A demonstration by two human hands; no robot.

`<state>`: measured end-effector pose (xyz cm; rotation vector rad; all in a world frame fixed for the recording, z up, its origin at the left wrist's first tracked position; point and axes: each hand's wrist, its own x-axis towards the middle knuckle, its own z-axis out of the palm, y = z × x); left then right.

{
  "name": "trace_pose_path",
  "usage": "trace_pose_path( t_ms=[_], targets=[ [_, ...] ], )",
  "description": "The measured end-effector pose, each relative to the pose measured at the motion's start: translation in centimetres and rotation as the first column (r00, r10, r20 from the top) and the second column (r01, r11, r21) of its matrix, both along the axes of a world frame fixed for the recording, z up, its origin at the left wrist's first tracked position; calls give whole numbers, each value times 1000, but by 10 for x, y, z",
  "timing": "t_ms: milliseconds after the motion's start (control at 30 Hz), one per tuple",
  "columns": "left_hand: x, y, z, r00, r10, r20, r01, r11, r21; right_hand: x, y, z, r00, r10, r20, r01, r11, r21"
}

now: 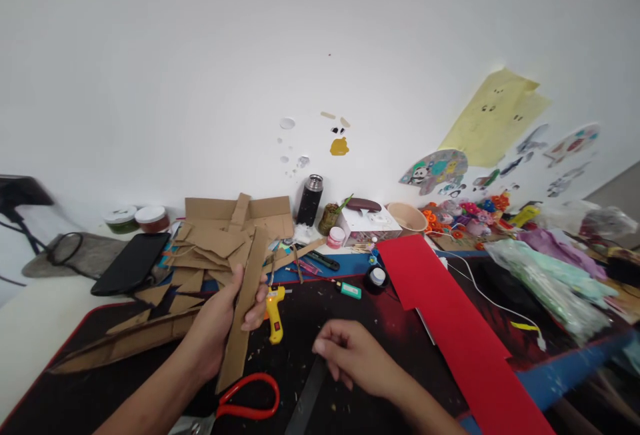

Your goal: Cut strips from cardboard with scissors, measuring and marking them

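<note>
My left hand (pixel 225 311) is wrapped round a long cardboard strip (pixel 245 308), holding it tilted above the dark mat. Between the thumb and fingers of my right hand (pixel 350 355) is the upper end of a flat grey strip (pixel 307 395), which looks like a ruler. Its lower end runs out of view. Red-handled scissors (pixel 250 409) lie below the cardboard strip, their blades partly cut off by the frame. A yellow glue gun (pixel 275 315) lies on the mat just right of my left hand's fingers.
Cardboard scraps (pixel 210 248) pile up behind my left hand. A red sheet (pixel 450 315) stretches along the right. A black flask (pixel 310 200), a tissue box (pixel 370 225) and a bowl (pixel 407 217) stand by the wall. A black phone (pixel 131 263) lies at left.
</note>
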<state>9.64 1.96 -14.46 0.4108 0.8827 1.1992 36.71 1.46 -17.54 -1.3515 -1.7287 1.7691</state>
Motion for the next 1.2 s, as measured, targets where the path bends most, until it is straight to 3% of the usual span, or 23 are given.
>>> trace_pose_path(
  t_ms=[100, 200, 400, 633, 767, 833, 933, 1067, 1200],
  targets=[
    [5, -1, -16, 967, -248, 64, 244, 968, 63, -26, 12, 8, 981, -87, -173, 100, 993, 69],
    [14, -1, -32, 908, -388, 155, 382, 922, 70, -54, 27, 10, 911, -158, -380, 194, 979, 58],
    [17, 0, -39, 840, -467, 276, 472, 880, 54, -96, 52, -3, 769, -274, -577, 314, 949, -32],
    [7, 6, -35, 820, -489, 297, 486, 869, 89, -116, 62, -9, 746, -326, -581, 331, 938, -101],
    [5, 10, -42, 784, -589, 194, 583, 807, 92, -123, 64, -14, 721, -364, -590, 369, 922, -118],
    [6, 9, -44, 841, -528, 119, 531, 847, 6, -123, 65, -17, 707, -385, -593, 394, 911, -121],
    [8, 4, -43, 934, -358, 15, 357, 925, -130, -117, 67, -20, 689, -405, -601, 424, 898, -119],
    [10, 0, -44, 949, -308, 64, 315, 928, -200, -108, 69, -21, 662, -425, -617, 462, 880, -110],
    [11, 2, -50, 949, -297, 105, 312, 934, -174, -103, 70, -22, 682, -396, -616, 427, 898, -105]
  ],
)
